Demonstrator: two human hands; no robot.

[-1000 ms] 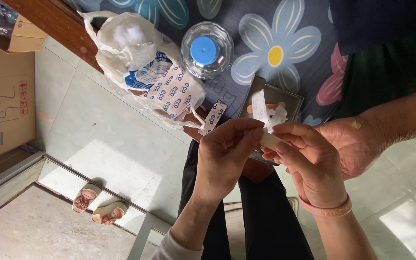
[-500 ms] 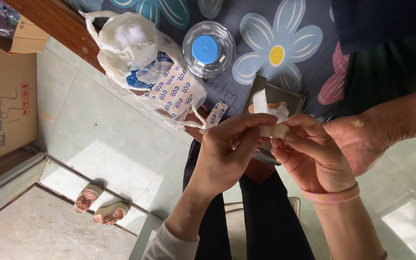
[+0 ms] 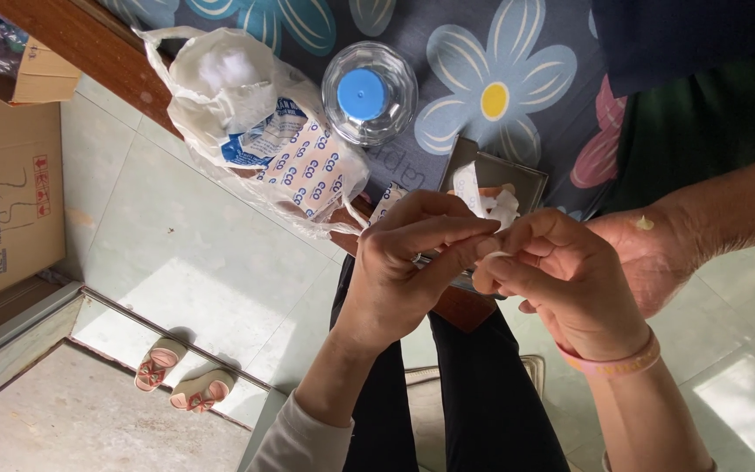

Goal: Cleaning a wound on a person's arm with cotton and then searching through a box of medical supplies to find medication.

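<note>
My left hand (image 3: 395, 262) and my right hand (image 3: 570, 284), which wears a pink wristband, meet fingertip to fingertip. Both pinch a small white strip (image 3: 491, 254) between thumb and fingers. Behind my left fingers more white paper (image 3: 474, 190) sticks up, partly hidden. Just to the right lies another person's hand (image 3: 648, 253), palm side toward me, with a pale dab on its wrist; my right hand is close in front of it.
A flowered dark cloth (image 3: 500, 79) covers the table. On it are a clear bottle with a blue cap (image 3: 369, 92), a white plastic bag of packets (image 3: 255, 122) and a small dark box (image 3: 522, 179). A cardboard box (image 3: 6, 192) and pink sandals (image 3: 181, 376) are on the floor.
My hands have drawn closer together and lowered slightly. The white strip that stood up between my fingers is now mostly covered by them.
</note>
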